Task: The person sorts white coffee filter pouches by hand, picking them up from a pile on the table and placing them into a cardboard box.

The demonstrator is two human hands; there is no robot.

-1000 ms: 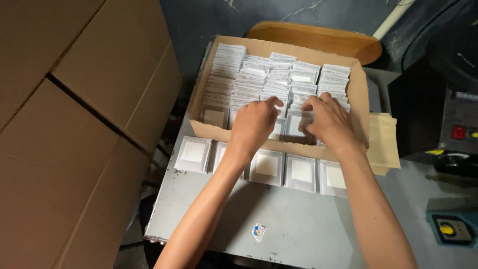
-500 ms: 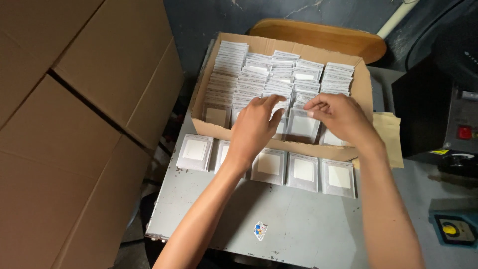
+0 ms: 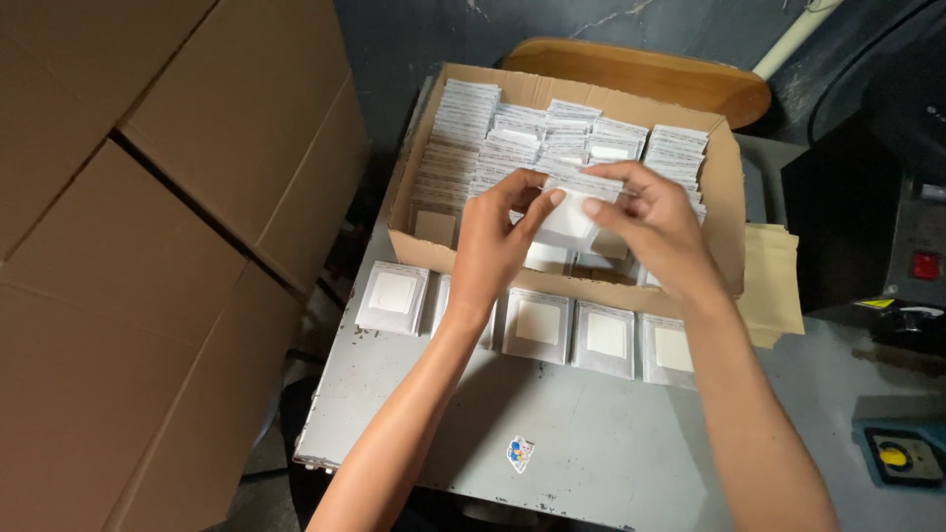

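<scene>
Both my hands are raised over an open cardboard box [image 3: 414,187] packed with rows of flat white packets [image 3: 552,128]. Between them they hold a small stack of these white packets [image 3: 576,202]. My left hand [image 3: 493,241] grips its left side, fingers curled around it. My right hand [image 3: 655,227] pinches the top and right side. A row of several square white packets [image 3: 537,325] lies flat on the grey metal table [image 3: 591,443] just in front of the box.
Large stacked cardboard cartons [image 3: 148,246] fill the left side. A wooden stool seat [image 3: 650,74] sits behind the box. Brown paper envelopes [image 3: 774,281] lie right of the box. A dark machine [image 3: 887,227] and a yellow-buttoned control [image 3: 902,455] stand at the right.
My hands were down inside the box among the packets; they have lifted up with a small stack of packets held between them.
</scene>
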